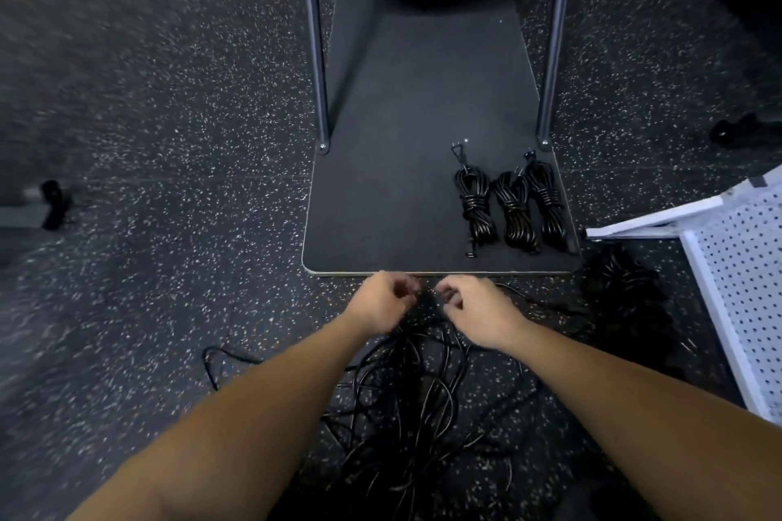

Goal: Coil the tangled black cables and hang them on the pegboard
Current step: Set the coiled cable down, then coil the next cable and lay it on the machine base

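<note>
Tangled black rubber cables (406, 402) sprawled on the speckled floor directly beneath and behind my hands, left hand (383, 300) and right hand (478, 311) equally near, each pinching a strand at the heap's far edge.

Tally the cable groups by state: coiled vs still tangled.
Coiled bundles on the dark board: 3
Tangled piles on the floor: 2, one under both hands, one beside the pegboard
Total: 5
</note>
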Tool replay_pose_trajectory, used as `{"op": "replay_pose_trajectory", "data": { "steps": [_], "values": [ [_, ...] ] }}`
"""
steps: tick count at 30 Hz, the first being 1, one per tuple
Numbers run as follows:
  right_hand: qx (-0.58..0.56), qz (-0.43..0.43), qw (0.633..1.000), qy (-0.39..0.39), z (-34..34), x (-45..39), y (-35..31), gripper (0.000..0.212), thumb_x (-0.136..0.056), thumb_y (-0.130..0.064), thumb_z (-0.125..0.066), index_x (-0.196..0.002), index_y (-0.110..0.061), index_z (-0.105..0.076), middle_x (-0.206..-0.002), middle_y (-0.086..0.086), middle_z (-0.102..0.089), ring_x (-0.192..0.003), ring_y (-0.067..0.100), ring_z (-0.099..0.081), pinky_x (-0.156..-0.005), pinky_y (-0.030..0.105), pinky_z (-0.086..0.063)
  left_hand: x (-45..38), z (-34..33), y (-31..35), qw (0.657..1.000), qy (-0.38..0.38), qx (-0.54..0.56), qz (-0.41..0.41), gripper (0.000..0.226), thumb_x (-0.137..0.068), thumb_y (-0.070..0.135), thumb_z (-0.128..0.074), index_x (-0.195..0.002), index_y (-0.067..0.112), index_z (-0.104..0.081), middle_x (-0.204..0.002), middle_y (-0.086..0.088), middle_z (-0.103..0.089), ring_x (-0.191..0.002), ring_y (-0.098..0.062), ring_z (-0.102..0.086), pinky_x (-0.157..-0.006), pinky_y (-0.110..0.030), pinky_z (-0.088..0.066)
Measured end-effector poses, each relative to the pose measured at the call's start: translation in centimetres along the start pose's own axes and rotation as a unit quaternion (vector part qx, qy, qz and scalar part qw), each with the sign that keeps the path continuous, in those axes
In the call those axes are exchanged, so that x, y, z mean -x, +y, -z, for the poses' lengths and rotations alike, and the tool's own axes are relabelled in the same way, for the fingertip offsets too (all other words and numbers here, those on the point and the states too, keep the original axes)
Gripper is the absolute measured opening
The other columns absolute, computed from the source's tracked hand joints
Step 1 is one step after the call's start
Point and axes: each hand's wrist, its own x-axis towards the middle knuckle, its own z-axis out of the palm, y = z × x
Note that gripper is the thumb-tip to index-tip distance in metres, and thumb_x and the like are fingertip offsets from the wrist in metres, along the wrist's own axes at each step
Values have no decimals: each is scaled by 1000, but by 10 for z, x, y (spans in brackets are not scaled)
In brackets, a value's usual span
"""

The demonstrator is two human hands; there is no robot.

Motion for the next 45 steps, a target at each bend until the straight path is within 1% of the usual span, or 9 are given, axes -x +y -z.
{"op": "replay_pose_trajectory", "data": {
  "steps": [4,9,12,14,17,20,24,34,45],
  "values": [
    [-16,-19,998,-60,-46,15,-20,47,-101,-19,-74,-146,-28,-64,-136,-5,-72,-111,16,-70,-100,35,-59,36,-5,-36,990,9,-126,68,27,-96,24,-78,-122,28,-80,-115,0,-82,-107,-23,-76,-101,-40,-60],
    [-18,-6,995,-99,-74,28,-43,68,-106,-7,-64,-166,-33,-43,-158,3,-57,-90,13,-68,-68,21,-51,66,-13,-62,985,-34,-148,81,32,-95,15,-75,-126,22,-75,-116,-3,-79,-107,-27,-75,-97,-39,-61],
    [34,24,995,-91,-64,36,-56,66,-105,-9,-66,-165,-28,-44,-162,3,-55,-131,24,-64,-100,27,-52,74,-2,-46,994,-39,-87,53,14,-94,7,-75,-95,21,-79,-79,7,-76,-74,-14,-71,-73,-28,-58],
    [61,41,993,-87,-45,40,-67,52,-104,-18,-72,-154,-25,-57,-150,3,-65,-134,27,-63,-107,34,-51,80,18,-20,998,-46,-46,19,12,-93,5,-77,-88,15,-80,-68,4,-73,-55,-11,-62,-61,-27,-54],
    [95,64,991,-73,-1,46,-88,7,-104,-35,-71,-103,-28,-69,-101,-2,-76,-97,28,-72,-75,38,-51,94,59,28,998,-55,0,-37,5,-92,6,-81,-89,11,-82,-74,-14,-76,-59,-20,-66,-59,-37,-58],
    [67,89,993,-46,56,55,-112,26,-108,-35,-65,-85,-23,-68,-79,-2,-75,-74,20,-72,-70,42,-56,115,103,77,995,-47,53,-64,3,-97,4,-80,-95,3,-78,-74,-11,-74,-65,-23,-70,-57,-33,-60],
    [-36,127,991,-21,122,88,-160,29,-112,-17,-58,-87,-11,-72,-84,6,-80,-61,12,-65,-59,26,-51,150,153,141,989,-14,108,-103,10,-99,9,-79,-101,0,-75,-78,-14,-73,-67,-19,-69,-76,-47,-65],
    [-295,207,908,214,219,170,-235,34,-112,-27,-54,-89,-11,-73,-82,4,-73,-64,21,-55,-73,39,-46,233,206,190,949,10,260,-176,34,-95,18,-85,-125,10,-73,-108,-7,-81,-95,-22,-77,-103,-45,-58],
    [-472,205,827,225,220,162,-251,28,-114,-20,-52,-97,-5,-70,-85,10,-68,-62,18,-52,-70,31,-47,239,156,187,960,-66,205,-177,35,-103,0,-71,-135,13,-71,-130,-3,-79,-130,-25,-71,-114,-46,-55]
  ]
}}
